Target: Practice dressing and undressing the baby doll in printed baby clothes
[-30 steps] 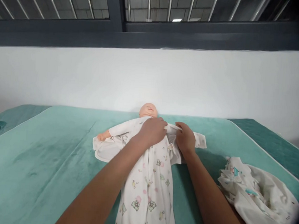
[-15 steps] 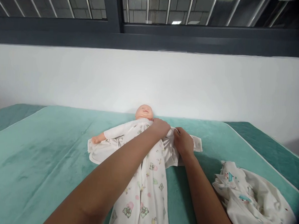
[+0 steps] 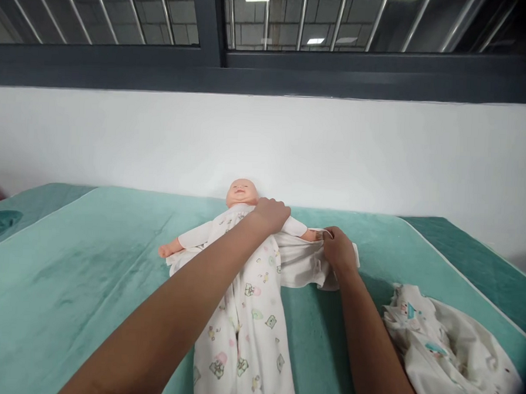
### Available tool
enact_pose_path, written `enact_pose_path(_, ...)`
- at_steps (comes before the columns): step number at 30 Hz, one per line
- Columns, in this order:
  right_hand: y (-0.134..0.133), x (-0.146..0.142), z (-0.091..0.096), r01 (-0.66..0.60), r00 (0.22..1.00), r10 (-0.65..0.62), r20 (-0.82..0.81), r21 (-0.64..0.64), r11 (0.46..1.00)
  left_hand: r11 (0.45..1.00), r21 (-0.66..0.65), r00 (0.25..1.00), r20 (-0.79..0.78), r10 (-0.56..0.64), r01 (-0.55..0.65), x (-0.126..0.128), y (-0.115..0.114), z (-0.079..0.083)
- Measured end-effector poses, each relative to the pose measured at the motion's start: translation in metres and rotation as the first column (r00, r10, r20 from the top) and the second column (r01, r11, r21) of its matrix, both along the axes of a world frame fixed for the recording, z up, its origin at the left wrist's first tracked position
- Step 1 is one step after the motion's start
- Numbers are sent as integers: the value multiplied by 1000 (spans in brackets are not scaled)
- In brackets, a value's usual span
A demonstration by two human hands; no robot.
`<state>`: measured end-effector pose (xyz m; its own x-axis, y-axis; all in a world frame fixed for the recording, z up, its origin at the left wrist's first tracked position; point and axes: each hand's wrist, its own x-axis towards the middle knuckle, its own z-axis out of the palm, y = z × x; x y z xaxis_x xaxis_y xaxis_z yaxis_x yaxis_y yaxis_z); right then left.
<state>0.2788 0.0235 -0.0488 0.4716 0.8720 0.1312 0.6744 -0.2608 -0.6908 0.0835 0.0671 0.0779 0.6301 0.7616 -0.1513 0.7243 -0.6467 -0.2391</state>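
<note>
A baby doll (image 3: 241,193) lies on its back on a teal padded mat (image 3: 87,270), head toward the white wall. It wears a white printed sleepsuit (image 3: 248,314). My left hand (image 3: 271,214) rests curled on the doll's shoulder and chest, gripping the suit's fabric there. My right hand (image 3: 339,251) pinches the open sleeve edge of the suit beside the doll's outstretched arm (image 3: 303,230). The doll's other arm (image 3: 174,245) sticks out bare-handed to the left.
A crumpled white printed garment (image 3: 453,348) lies on the mat at the right. A white wall (image 3: 380,156) backs the mat, with a dark window frame above. A darker teal pad (image 3: 484,261) borders the right side.
My right hand has drawn the sleeve out to the right along the doll's arm. My left hand has shifted up onto the shoulder. The camera has swung slightly.
</note>
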Motion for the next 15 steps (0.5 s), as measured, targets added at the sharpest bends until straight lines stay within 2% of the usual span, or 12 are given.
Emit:
enact_pose_path(8, -3, 9, -4, -130, 987, 137, -86, 81, 988, 1000, 3, 999, 29, 13, -13, -7, 1, -6)
enact_pose_path(12, -8, 14, -2, -216, 967, 219, -131, 36, 976, 1000, -12, 999, 37, 16, -15, -6, 7, -11)
enact_pose_path(15, -11, 17, -1, -261, 965, 259, -52, -33, 965, 1000, -24, 999, 42, 17, -16, -7, 8, -12)
